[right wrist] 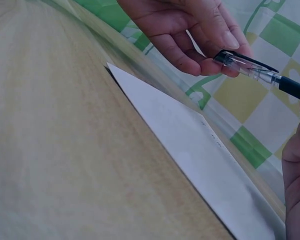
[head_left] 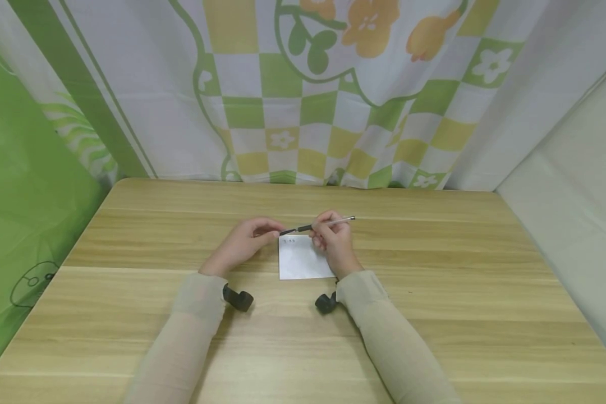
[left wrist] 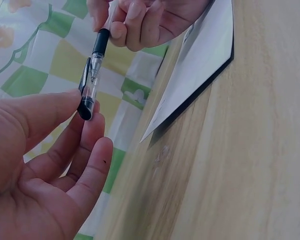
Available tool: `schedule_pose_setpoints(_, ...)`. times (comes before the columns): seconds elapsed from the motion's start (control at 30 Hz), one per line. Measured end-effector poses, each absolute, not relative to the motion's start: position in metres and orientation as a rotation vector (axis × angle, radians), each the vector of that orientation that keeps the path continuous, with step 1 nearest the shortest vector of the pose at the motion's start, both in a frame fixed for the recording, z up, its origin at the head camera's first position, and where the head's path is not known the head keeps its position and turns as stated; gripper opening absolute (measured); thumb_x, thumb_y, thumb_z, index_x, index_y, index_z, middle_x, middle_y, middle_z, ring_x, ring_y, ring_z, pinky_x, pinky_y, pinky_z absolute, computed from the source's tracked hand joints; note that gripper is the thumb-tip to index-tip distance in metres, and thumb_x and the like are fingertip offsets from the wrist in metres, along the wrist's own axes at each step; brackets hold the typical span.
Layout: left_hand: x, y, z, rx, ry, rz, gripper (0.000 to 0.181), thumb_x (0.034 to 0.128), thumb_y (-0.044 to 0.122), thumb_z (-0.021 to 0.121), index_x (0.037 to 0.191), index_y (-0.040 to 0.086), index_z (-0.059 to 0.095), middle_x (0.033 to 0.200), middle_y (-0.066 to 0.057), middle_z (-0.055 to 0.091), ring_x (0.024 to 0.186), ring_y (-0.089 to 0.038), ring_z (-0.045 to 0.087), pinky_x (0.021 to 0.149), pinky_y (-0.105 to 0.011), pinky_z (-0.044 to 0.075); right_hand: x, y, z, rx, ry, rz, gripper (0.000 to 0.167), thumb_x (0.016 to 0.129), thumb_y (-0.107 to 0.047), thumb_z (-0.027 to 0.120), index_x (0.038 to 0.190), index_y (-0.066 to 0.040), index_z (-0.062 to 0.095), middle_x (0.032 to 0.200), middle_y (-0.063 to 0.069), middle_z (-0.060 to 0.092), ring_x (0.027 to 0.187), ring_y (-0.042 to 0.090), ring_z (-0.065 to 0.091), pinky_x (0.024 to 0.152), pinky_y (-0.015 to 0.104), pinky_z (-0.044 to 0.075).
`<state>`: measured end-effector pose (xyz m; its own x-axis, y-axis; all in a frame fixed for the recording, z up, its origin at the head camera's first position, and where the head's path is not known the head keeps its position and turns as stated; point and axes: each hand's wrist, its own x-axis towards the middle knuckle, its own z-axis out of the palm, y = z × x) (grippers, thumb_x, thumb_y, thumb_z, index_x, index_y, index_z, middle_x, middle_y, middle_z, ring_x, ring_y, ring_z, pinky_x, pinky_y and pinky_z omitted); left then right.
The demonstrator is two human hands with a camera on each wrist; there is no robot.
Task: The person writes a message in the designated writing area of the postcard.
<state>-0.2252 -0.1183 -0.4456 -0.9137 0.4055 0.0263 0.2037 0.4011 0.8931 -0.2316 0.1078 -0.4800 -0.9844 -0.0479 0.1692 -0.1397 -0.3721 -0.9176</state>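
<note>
Between finger and thumb, my left hand (head_left: 244,241) pinches the clear pen cap (left wrist: 91,92) with its black end and black clip. My right hand (head_left: 339,245) grips a gel pen (head_left: 342,220) by its black grip section. In both wrist views the pen's metal tip sits inside the mouth of the cap, while the black grip section stays outside it. Below the hands lies a white notepad (head_left: 303,262) with a dark underside, a short line of small handwriting near its top left. The right hand is above the pad's right part.
The wooden table (head_left: 156,235) runs out on all sides of the pad. A patterned curtain (head_left: 283,106) hangs along its far edge, with green cloth (head_left: 30,168) at the left. A black device (head_left: 238,299) sits at the left wrist, another (head_left: 325,303) at the right.
</note>
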Motion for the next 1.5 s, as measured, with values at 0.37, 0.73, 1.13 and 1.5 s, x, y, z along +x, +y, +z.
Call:
schedule_pose_setpoints(0.37, -0.2265, -0.1166, -0.4487, 0.559, 2.463, 1.554, 0.026, 0.1027, 0.021, 0.062, 0.124, 0.008, 0.070, 0.131, -0.009, 0.067, 0.125, -0.029, 0.059, 0.107, -0.050, 0.045, -0.2314, 0.1066, -0.4806, 0.295, -1.728, 2.589, 0.013, 0.086, 0.006, 0.053, 0.086, -0.007, 0.056, 0.068, 0.003, 0.061, 0.053, 0.007, 0.050, 0.046, 0.015, 0.040)
schedule_pose_setpoints(0.73, -0.2242, -0.1126, -0.4438, 0.558, 2.467, 1.546, 0.025, 0.1025, 0.018, 0.062, 0.123, 0.007, 0.070, 0.130, -0.010, 0.067, 0.121, -0.028, 0.062, 0.105, -0.047, 0.048, -0.2312, 0.1069, -0.4804, 0.333, -1.701, 2.617, 0.015, 0.084, 0.008, 0.053, 0.086, -0.007, 0.056, 0.068, 0.002, 0.061, 0.053, 0.007, 0.050, 0.048, 0.015, 0.042)
schedule_pose_setpoints(1.13, -0.2239, -0.1103, -0.4446, 0.578, 2.460, 1.591, 0.025, 0.1020, 0.019, 0.063, 0.121, 0.006, 0.071, 0.127, -0.010, 0.068, 0.118, -0.028, 0.064, 0.104, -0.047, 0.048, -0.2297, 0.1061, -0.4773, 0.343, -1.662, 2.662, 0.013, 0.084, 0.005, 0.054, 0.086, -0.007, 0.056, 0.068, 0.002, 0.062, 0.052, 0.008, 0.051, 0.046, 0.013, 0.040)
schedule_pose_setpoints(1.5, -0.2238, -0.1098, -0.4454, 0.568, 2.452, 1.619, 0.025, 0.1009, 0.019, 0.065, 0.120, 0.005, 0.071, 0.126, -0.011, 0.069, 0.119, -0.027, 0.063, 0.105, -0.046, 0.049, -0.2318, 0.1062, -0.4793, 0.325, -1.619, 2.699, 0.015, 0.084, 0.007, 0.053, 0.084, -0.007, 0.058, 0.068, 0.003, 0.063, 0.053, 0.008, 0.052, 0.047, 0.014, 0.042)
